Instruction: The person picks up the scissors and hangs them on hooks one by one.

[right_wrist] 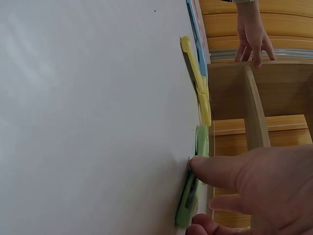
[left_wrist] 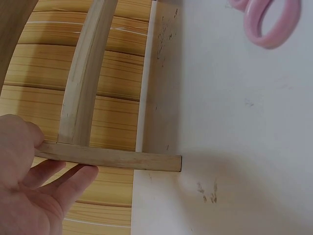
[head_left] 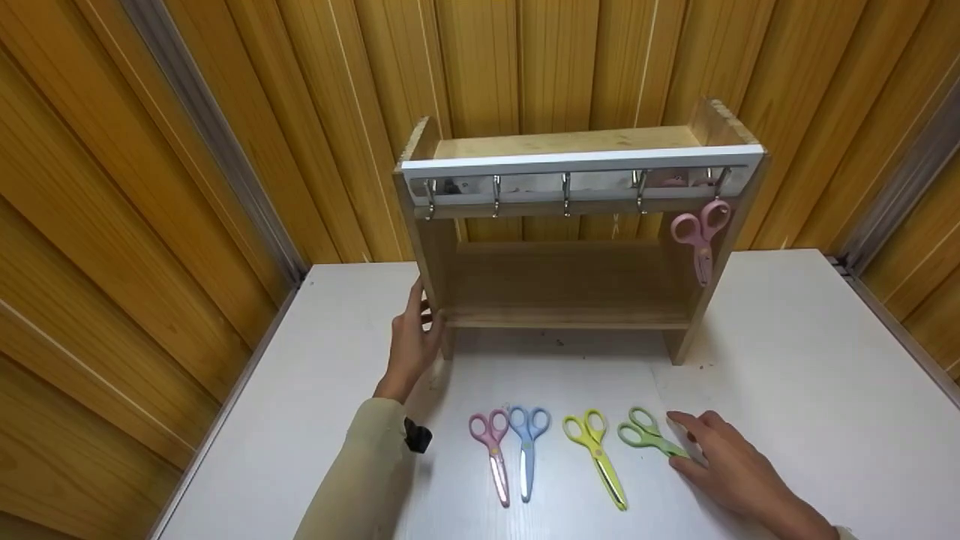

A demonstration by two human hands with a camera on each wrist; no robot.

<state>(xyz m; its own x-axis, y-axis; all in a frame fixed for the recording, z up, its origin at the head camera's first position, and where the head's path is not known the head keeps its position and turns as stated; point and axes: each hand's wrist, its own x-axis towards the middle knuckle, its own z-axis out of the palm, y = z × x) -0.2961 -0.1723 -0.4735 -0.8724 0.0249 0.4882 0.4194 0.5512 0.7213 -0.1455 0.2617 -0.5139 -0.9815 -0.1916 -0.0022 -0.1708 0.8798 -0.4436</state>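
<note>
A small wooden rack stands on the white table. My left hand grips its left side panel, thumb on one face and fingers on the other. Green scissors lie at the right of the row, their blades partly hidden by my right hand. That hand's thumb is at the green scissors, its other fingers spread apart from it. To their left lie yellow scissors, blue scissors and pink scissors.
A white strip with several metal hooks runs along the rack's top front. Another pair of pink scissors hangs from the rightmost hook. Behind the table stands a wood-patterned wall, with metal posts in both corners.
</note>
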